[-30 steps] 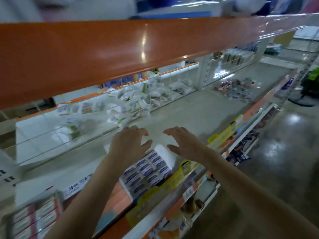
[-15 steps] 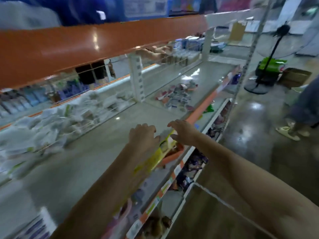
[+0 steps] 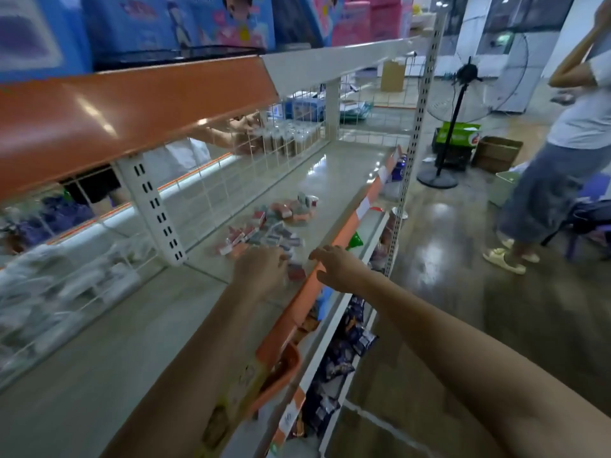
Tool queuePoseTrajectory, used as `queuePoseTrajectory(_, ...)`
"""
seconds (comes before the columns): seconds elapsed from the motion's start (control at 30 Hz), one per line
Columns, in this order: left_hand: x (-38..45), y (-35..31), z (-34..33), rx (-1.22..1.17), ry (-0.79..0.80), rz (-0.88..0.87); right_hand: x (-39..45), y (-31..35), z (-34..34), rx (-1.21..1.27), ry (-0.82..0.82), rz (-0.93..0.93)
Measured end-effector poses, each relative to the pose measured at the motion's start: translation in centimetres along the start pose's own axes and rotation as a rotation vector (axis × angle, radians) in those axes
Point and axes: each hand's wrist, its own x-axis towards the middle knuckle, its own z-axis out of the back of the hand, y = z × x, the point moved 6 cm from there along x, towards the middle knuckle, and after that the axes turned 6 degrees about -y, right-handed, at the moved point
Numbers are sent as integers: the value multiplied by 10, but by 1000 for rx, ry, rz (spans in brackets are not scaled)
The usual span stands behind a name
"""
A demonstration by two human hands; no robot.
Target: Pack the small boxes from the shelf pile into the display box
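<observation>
1. Two hands are out over the shelf point(image 3: 334, 173) from where I stand: the left hand point(image 3: 261, 272) sits at the near edge of the pile of small boxes point(image 3: 264, 231), the right hand point(image 3: 337, 267) just beside it over the orange front lip point(image 3: 330, 256)
2. The left hand's fingers curl down into the nearest boxes, but motion blur hides whether they have closed on one, so I cannot tell. The right hand's fingers are loosely spread and hold nothing
3. The pile lies loose on the shelf, scattered from the hands back towards the wire grille point(image 3: 231, 180). The display box is not in view, so I cannot say how full it is
4. To do this pickup well, I'd gather several boxes lying the same way, and use the free right hand as a wall at the lip
5. The likely slip: loose boxes nudged over the lip onto the lower shelf point(image 3: 334, 319)
6. Squaring the handful before carrying should make it slot in flat
</observation>
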Motion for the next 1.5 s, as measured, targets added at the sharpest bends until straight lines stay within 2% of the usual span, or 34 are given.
queuePoseTrajectory(0.1, 40, 11, -11, -40, 25, 67, 38, -17, 1, -6, 57, 20)
queuePoseTrajectory(0.2, 72, 24, -19, 18, 10, 128, 69, -29, -2, 37, 67, 57)
queuePoseTrajectory(0.33, 95, 36, -38, 1, 105, 226, 97, -38, -16, 66, 90, 93)
queuePoseTrajectory(0.57, 111, 38, -52, 97, 164, 320, 139, -41, -38, 19, 3, 267)
queuePoseTrajectory(0.73, 115, 38, -57, 116, 128, 408, 153, -48, -41, 145, 28, 320)
queuePoseTrajectory(0.93, 110, 38, -69, 197, 183, 462, 160, -62, -39, 208, 25, 433)
queuePoseTrajectory(1.07, 104, 33, -66, 171, 130, 530, 162, -66, -34, 246, 6, 483)
queuePoseTrajectory(1.2, 97, 26, -58, 172, -13, 561, 165, -68, -27, 318, 30, 470)
queuePoseTrajectory(1.5, 79, 22, -54, 148, -150, 579, 162, -79, -20, 639, 182, 424)
